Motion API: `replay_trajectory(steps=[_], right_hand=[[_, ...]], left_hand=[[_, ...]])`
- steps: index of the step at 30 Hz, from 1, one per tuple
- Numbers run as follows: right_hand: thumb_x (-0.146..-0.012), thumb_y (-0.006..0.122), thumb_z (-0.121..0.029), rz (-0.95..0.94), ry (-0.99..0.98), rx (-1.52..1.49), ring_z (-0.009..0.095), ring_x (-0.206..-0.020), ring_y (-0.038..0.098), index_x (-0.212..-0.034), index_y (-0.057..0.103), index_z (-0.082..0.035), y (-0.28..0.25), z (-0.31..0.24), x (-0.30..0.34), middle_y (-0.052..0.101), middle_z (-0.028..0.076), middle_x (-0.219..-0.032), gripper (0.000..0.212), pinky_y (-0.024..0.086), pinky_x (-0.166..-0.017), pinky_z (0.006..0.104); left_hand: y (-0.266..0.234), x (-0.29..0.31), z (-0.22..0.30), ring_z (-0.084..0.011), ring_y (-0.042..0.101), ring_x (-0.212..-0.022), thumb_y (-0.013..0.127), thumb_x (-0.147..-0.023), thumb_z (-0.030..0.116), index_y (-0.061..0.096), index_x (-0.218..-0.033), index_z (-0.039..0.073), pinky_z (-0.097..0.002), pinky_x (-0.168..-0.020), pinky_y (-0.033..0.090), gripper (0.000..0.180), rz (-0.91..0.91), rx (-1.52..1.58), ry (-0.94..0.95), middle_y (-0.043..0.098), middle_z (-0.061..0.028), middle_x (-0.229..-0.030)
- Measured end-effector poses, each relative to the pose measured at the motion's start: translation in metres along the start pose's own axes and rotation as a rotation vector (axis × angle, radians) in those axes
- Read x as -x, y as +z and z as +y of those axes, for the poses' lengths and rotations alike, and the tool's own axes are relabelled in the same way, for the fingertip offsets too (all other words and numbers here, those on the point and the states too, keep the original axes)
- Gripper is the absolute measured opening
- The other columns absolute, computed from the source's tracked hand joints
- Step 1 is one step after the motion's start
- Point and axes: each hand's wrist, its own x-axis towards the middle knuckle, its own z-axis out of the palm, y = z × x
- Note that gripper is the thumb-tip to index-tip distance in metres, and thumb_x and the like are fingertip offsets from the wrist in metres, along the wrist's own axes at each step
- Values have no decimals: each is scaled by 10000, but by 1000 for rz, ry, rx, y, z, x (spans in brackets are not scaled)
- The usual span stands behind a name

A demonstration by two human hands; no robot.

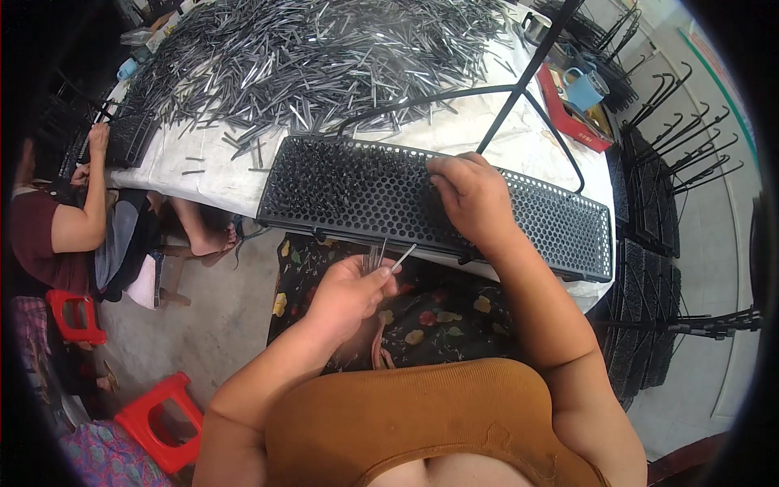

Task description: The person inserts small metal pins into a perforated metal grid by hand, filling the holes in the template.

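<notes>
My left hand (345,296) is closed around a few thin metal strips (404,257) whose ends stick out past the thumb and fingers. It hovers just off the near edge of a long black perforated rack (548,221), which lies slanted on the table's edge. Dark upright strips (329,178) fill the holes in the rack's left part; bare holes show on the right. Over the middle of the rack, my right hand (475,195) has its fingers pinched downward at the holes. Whatever lies between those fingertips is hidden.
A large heap of loose grey strips (324,61) covers the far table. A black bar frame (513,89) rises behind the rack. A red box (572,122) with a blue mug (586,88) sits right. Hooked black racks (653,187) stand beyond. Another person (73,219) works left, near red stools (166,426).
</notes>
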Motion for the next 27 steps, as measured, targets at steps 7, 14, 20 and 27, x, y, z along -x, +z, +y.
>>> replay_trajectory(steps=[7, 14, 20, 27], right_hand=[[-774, 660, -61, 51, -80, 69, 298, -984, 632, -984, 676, -97, 11, 9, -1, 692, 70, -870, 214, 502, -797, 394], [-794, 661, -85, -30, -8, 72, 305, -1089, 605, -1005, 690, -114, 8, 9, 1, 705, 69, -916, 214, 476, -868, 423], [-793, 671, -94, -8, 25, 45, 320, -1086, 603, -997, 689, -101, 3, 11, 4, 700, 85, -948, 205, 479, -891, 419], [-742, 699, -79, -10, 6, 11, 336, -1103, 586, -939, 676, -78, 2, 18, 7, 684, 76, -1012, 199, 476, -910, 422]], left_hand=[[0, 0, 1, -31, 401, -531, 563, -925, 83, 580, -1017, -9, -147, -417, 287, 131, 17, -3, 0, 575, -44, -764], [-1, 1, 1, -29, 398, -527, 561, -927, 84, 580, -1018, -8, -146, -415, 285, 131, 13, 0, 3, 572, -41, -757], [-1, 2, 1, -30, 408, -535, 559, -927, 85, 581, -1015, -4, -144, -416, 285, 127, 21, 9, 3, 573, -40, -758], [-1, 0, 1, -32, 416, -539, 556, -925, 74, 576, -1018, -4, -145, -416, 286, 123, 11, 13, 7, 574, -44, -760]])
